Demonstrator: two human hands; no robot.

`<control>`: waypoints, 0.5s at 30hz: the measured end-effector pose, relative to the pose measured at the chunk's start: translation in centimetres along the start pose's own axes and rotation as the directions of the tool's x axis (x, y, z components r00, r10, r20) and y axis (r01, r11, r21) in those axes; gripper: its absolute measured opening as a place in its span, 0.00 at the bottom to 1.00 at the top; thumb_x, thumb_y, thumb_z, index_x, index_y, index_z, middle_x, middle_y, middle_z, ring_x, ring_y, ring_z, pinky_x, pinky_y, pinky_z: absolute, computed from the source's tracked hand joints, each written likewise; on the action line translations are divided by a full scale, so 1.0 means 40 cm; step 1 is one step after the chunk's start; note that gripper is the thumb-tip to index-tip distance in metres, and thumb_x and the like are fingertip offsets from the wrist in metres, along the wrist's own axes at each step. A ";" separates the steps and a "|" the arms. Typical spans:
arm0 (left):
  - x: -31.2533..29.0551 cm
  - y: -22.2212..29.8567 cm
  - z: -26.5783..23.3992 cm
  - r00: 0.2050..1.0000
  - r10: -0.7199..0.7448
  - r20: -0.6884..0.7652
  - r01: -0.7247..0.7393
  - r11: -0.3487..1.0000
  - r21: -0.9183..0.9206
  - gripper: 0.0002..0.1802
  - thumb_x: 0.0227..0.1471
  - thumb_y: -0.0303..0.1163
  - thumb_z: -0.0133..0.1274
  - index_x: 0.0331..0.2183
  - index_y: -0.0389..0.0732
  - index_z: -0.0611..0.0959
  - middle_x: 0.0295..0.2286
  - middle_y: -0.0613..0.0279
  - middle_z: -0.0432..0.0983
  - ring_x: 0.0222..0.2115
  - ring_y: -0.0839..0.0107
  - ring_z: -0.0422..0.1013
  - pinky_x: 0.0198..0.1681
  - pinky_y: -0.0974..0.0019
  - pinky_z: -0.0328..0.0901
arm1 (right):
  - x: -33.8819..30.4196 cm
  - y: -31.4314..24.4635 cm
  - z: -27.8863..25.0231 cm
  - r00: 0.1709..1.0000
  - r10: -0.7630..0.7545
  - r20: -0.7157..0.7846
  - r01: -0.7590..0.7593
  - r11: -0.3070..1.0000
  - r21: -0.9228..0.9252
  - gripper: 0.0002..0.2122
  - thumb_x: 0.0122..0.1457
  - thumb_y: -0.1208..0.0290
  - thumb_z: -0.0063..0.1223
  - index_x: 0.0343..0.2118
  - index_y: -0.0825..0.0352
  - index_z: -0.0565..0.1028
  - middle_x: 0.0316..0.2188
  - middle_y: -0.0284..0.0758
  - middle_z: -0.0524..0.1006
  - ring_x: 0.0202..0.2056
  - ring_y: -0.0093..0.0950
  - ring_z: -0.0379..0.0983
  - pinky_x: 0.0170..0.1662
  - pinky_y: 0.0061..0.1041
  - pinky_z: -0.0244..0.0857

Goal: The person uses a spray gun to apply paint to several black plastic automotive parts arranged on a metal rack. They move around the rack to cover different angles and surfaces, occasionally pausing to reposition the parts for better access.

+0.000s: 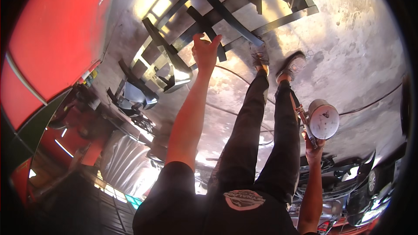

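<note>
My right hand (313, 150) is wrapped round the handle of a spray gun (306, 126) at the right. A round, pale cup (324, 119) sits on the gun, its lid spotted with stains. My left hand (205, 54) is stretched forward with nothing in it, thumb and forefinger apart. Close to it, in the picture, are a dark strip-shaped part (205, 30) and a longer dark strip (230, 17), both over a metal frame (270, 28). Left of the hand stands a larger dark, curved panel (170, 56). Whether the left fingertips touch any part cannot be told.
A thin hose (370, 104) runs across the stained concrete floor (348, 48) and behind my legs. More dark curved parts (137, 91) stand at the left. A large red panel (56, 30) rises at the far left. Crumpled plastic sheeting (130, 161) and a dark car (370, 187) show lower down.
</note>
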State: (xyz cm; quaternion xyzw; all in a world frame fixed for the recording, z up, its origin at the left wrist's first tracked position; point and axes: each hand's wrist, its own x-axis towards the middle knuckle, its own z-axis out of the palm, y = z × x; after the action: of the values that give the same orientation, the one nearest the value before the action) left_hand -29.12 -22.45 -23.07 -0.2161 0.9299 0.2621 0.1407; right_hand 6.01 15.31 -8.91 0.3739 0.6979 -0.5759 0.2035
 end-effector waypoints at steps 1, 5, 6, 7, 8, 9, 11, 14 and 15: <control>0.008 0.026 0.002 1.000 -0.014 0.019 0.014 1.000 0.020 0.28 0.44 0.46 0.71 0.39 0.36 0.79 0.30 0.49 0.82 0.34 0.50 0.79 0.41 0.52 0.70 | 0.004 0.006 -0.004 1.000 -0.007 0.001 0.007 1.000 -0.002 0.15 0.58 0.82 0.60 0.48 0.69 0.75 0.39 0.33 0.81 0.38 0.25 0.77 0.45 0.25 0.70; 0.023 0.005 0.023 0.997 0.021 -0.079 -0.016 0.998 0.064 0.21 0.44 0.42 0.69 0.31 0.35 0.81 0.24 0.49 0.82 0.29 0.49 0.79 0.38 0.52 0.71 | 0.001 -0.020 -0.018 0.997 0.074 0.030 -0.076 0.994 0.079 0.15 0.58 0.81 0.60 0.48 0.70 0.75 0.38 0.34 0.80 0.38 0.24 0.77 0.43 0.25 0.71; 0.026 -0.013 0.018 0.995 0.023 -0.099 -0.015 0.997 0.078 0.20 0.45 0.41 0.68 0.31 0.35 0.81 0.24 0.49 0.82 0.29 0.49 0.79 0.38 0.53 0.72 | 0.002 -0.014 -0.021 0.996 0.078 0.037 -0.080 0.995 0.067 0.15 0.58 0.80 0.60 0.48 0.70 0.75 0.38 0.34 0.80 0.38 0.25 0.77 0.43 0.25 0.71; 0.026 -0.010 0.006 0.999 -0.030 -0.030 0.031 0.998 0.061 0.20 0.45 0.41 0.67 0.31 0.33 0.81 0.26 0.48 0.83 0.29 0.52 0.80 0.38 0.55 0.72 | 0.000 -0.005 -0.026 0.995 0.089 0.034 -0.090 0.994 0.053 0.14 0.58 0.80 0.60 0.48 0.70 0.75 0.38 0.34 0.80 0.38 0.25 0.77 0.43 0.26 0.71; 0.032 -0.048 -0.004 1.000 0.012 -0.017 -0.011 0.999 0.046 0.20 0.45 0.41 0.67 0.31 0.33 0.81 0.27 0.49 0.83 0.29 0.54 0.80 0.38 0.56 0.72 | 0.002 0.002 -0.029 0.995 0.092 0.044 -0.094 0.995 0.045 0.14 0.58 0.79 0.60 0.48 0.70 0.75 0.38 0.34 0.80 0.38 0.25 0.77 0.43 0.26 0.71; 0.037 -0.100 -0.007 0.999 0.053 -0.004 -0.053 0.998 0.031 0.20 0.45 0.40 0.67 0.31 0.32 0.82 0.27 0.50 0.83 0.29 0.56 0.80 0.38 0.56 0.72 | 0.003 0.011 -0.026 0.998 0.061 0.032 -0.062 0.998 0.032 0.15 0.57 0.80 0.62 0.48 0.71 0.75 0.39 0.34 0.80 0.37 0.25 0.77 0.42 0.26 0.71; 0.030 -0.078 -0.030 0.988 -0.104 0.110 0.115 0.988 -0.103 0.21 0.46 0.40 0.67 0.32 0.31 0.82 0.26 0.53 0.83 0.26 0.65 0.79 0.34 0.59 0.73 | -0.004 0.033 -0.017 1.000 0.008 -0.009 -0.008 1.000 0.003 0.16 0.56 0.82 0.64 0.47 0.71 0.75 0.39 0.35 0.80 0.35 0.25 0.77 0.40 0.25 0.71; 0.032 -0.039 -0.040 0.987 -0.084 0.137 0.098 0.990 -0.100 0.21 0.47 0.40 0.67 0.32 0.31 0.81 0.24 0.53 0.82 0.21 0.67 0.77 0.27 0.61 0.72 | -0.017 0.028 -0.021 0.986 0.155 0.056 -0.157 0.987 0.037 0.17 0.56 0.81 0.65 0.49 0.70 0.76 0.38 0.34 0.81 0.35 0.26 0.78 0.40 0.25 0.72; 0.032 -0.025 -0.042 0.987 -0.082 0.142 0.097 0.990 -0.103 0.21 0.47 0.40 0.67 0.32 0.31 0.80 0.24 0.53 0.81 0.19 0.68 0.77 0.25 0.62 0.72 | -0.018 0.028 -0.018 0.991 0.116 0.060 -0.117 0.993 0.027 0.17 0.56 0.81 0.65 0.49 0.70 0.76 0.38 0.34 0.81 0.36 0.26 0.78 0.41 0.25 0.72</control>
State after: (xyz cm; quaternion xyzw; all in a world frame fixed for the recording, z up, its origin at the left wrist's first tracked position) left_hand -30.00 -24.58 -22.59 -0.2468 0.8916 0.3204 0.2038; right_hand 7.42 15.87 -8.94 0.4001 0.6599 -0.5842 0.2514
